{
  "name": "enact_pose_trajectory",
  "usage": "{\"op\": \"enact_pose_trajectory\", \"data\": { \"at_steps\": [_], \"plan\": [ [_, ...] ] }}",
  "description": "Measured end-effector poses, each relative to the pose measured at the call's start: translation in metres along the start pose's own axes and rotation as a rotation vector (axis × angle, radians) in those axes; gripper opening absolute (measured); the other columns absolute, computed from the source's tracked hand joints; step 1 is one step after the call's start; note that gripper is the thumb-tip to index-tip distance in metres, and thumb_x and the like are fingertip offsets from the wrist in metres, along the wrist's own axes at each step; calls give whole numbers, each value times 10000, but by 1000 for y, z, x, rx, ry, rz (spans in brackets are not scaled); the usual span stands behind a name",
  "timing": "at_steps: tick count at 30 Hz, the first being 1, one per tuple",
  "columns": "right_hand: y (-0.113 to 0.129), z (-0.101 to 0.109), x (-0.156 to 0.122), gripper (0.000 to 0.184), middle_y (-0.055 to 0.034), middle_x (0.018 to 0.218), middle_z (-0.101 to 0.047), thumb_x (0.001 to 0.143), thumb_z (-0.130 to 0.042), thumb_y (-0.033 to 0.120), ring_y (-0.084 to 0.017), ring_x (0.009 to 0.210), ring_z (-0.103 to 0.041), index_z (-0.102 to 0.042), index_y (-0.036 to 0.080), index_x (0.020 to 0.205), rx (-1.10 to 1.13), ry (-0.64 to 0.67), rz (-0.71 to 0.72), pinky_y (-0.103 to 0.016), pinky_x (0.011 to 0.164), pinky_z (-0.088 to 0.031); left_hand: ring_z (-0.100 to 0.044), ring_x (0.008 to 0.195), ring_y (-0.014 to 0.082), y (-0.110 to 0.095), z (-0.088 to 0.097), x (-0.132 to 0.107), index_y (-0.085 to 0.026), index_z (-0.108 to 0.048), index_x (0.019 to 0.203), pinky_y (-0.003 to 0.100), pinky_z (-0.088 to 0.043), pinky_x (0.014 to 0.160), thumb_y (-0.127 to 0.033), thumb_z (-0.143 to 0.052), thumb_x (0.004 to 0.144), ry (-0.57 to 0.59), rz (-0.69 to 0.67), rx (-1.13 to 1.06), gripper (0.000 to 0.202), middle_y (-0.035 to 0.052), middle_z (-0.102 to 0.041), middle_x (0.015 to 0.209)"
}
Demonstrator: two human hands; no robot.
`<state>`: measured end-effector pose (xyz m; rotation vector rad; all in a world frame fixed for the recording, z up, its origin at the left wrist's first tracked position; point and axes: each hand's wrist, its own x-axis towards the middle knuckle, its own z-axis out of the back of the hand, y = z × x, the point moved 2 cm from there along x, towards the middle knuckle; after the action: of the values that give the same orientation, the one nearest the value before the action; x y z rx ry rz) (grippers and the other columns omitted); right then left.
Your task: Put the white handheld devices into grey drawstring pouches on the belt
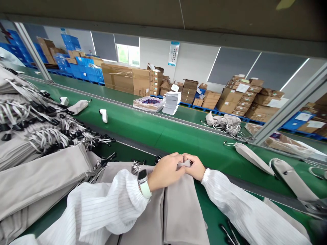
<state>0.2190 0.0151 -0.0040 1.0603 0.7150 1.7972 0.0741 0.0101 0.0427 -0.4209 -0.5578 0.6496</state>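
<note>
My left hand point(166, 170), with a watch on the wrist, and my right hand point(195, 167) meet at the top end of a grey fabric drawstring pouch point(182, 207). Fingers of both hands are closed on the bunched cloth at its mouth. The pouch's long body hangs down toward me over the table. Beside it, under my left forearm, lie more flat grey pouches point(145, 224), their cords and black cord ends poking out at the far side. What the fingertips pinch inside the cloth is partly hidden.
Large stacks of grey pouches point(41, 173) with white cords fill the left. Across the green conveyor belt point(158, 131) lie a white handheld device point(103, 115), a filled pouch point(251, 156) and another pouch point(291, 178). A paper stack point(171, 103) and a white basket point(148, 103) stand beyond. A shelf hangs overhead.
</note>
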Motion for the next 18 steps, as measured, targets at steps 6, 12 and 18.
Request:
{"op": "enact_pose_trajectory", "data": {
  "at_steps": [6, 12, 18],
  "plan": [
    [0, 0, 0, 357, 28, 595, -407, 583, -613, 287, -92, 565, -371, -284, 180, 496, -7, -3, 4, -224, 534, -320, -413, 583, 110, -1, -2, -2, -176, -430, 687, 214, -306, 517, -160, -409, 728, 5, 5, 17, 48, -29, -402, 641],
    [1, 0, 0, 338, 29, 597, -406, 576, -616, 255, -90, 566, -374, -297, 178, 497, 6, -3, 4, -222, 538, -320, -415, 588, 114, -3, -1, -2, -179, -421, 695, 216, -310, 520, -153, -403, 731, -6, -4, 30, 48, -26, -402, 647],
    [2, 0, -1, 326, 31, 596, -399, 584, -612, 231, -89, 565, -369, -302, 177, 500, 15, -3, 8, -223, 534, -314, -409, 587, 111, -2, -2, -2, -183, -422, 702, 209, -306, 519, -149, -401, 726, -8, -8, 36, 46, -29, -396, 646]
  ]
}}
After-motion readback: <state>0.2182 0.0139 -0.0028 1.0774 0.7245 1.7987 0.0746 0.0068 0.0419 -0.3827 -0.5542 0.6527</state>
